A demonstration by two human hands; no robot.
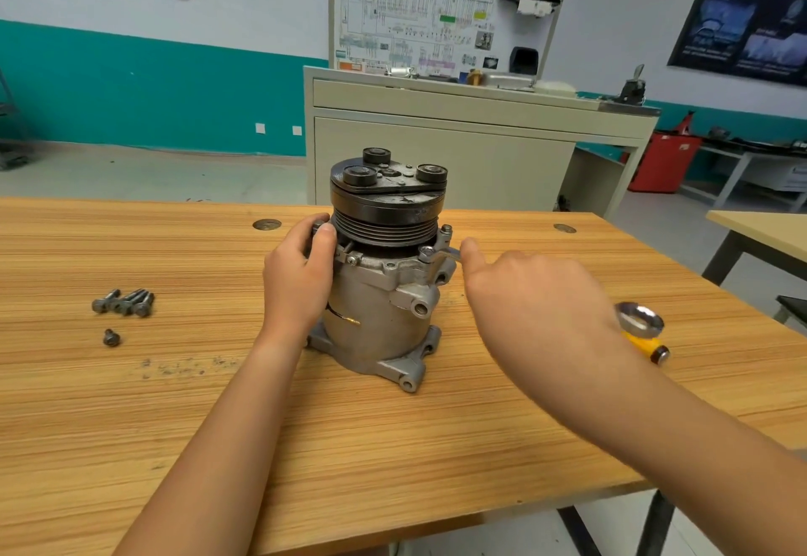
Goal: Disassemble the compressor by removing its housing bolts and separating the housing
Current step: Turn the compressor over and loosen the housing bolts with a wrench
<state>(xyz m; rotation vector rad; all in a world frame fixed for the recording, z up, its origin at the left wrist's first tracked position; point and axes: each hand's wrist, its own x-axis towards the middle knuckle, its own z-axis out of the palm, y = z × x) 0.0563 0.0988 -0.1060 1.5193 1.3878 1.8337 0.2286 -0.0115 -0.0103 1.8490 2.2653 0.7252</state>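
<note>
The compressor stands upright mid-table, with its black grooved pulley on top and grey housing below. My left hand grips its upper left side at the flange, thumb against the pulley's edge. A wrench sits on a housing bolt at the upper right of the flange. Its shaft runs under my right hand, and the ring end sticks out past my wrist. Another bolt stands in the flange behind it. Several removed bolts lie at the left, with one short bolt nearer me.
A yellow-handled tool lies on the wooden table behind my right forearm. Dark grit marks the table left of my left arm. A beige cabinet with a wiring board stands beyond the far edge, and another table is at the right.
</note>
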